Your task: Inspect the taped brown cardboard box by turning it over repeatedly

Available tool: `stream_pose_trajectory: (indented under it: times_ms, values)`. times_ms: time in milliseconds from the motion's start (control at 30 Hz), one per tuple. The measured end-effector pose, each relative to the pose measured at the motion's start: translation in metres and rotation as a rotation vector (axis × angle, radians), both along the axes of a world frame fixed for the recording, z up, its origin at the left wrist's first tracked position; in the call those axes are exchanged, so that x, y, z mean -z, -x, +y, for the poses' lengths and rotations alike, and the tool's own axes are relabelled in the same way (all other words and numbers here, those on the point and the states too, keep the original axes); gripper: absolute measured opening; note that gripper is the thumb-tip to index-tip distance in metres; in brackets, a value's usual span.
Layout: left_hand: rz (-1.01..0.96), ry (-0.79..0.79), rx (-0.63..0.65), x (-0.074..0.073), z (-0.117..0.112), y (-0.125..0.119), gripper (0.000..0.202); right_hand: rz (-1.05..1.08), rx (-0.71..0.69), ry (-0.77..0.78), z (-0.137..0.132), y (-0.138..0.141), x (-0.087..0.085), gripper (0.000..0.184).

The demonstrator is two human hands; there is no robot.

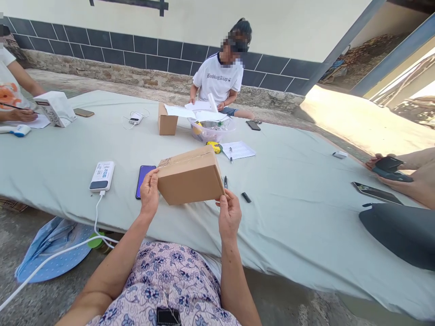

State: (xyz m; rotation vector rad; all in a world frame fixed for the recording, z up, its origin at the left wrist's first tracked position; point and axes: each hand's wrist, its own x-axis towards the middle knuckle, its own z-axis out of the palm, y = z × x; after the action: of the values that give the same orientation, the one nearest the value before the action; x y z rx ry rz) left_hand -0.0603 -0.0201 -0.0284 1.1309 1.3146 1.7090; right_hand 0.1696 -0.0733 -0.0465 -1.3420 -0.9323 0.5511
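A closed brown cardboard box [190, 177] is held up in front of me, tilted, above the pale green cloth [292, 199]. My left hand [149, 191] grips its left edge with thumb and fingers. My right hand [229, 213] pinches its lower right corner. A purple phone [144, 177] and a white power bank [102, 176] with a white cable lie just left of the box. A black pen [225, 182] and a black cap [246, 197] lie right of it.
Across the cloth a person in a white shirt sits behind a second cardboard box [167, 121], papers and a clear tub [212, 129]. A yellow tape measure [215, 146] and a form lie mid-cloth. Other people's hands show at far left and far right [390, 168].
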Motion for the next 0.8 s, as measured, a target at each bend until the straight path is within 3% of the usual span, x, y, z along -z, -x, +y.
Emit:
stream_pose_trajectory:
  times_ms: [233,400,600,800]
  values:
    - [-0.180,0.140,0.158,-0.003,-0.011,-0.019,0.047,-0.037,0.156,-0.131,-0.014,-0.002,-0.024,0.053]
    - [-0.214,0.275,0.313,0.013,-0.014,-0.033,0.045,-0.168,0.181,-0.161,-0.020,0.000,-0.032,0.055]
    - [0.060,0.335,0.326,0.036,-0.012,-0.041,0.035,-0.422,0.159,-0.163,-0.014,-0.001,-0.026,0.058]
    - [0.276,0.223,0.283,0.031,-0.007,-0.033,0.033,-0.511,0.150,-0.159,-0.005,0.008,-0.020,0.059]
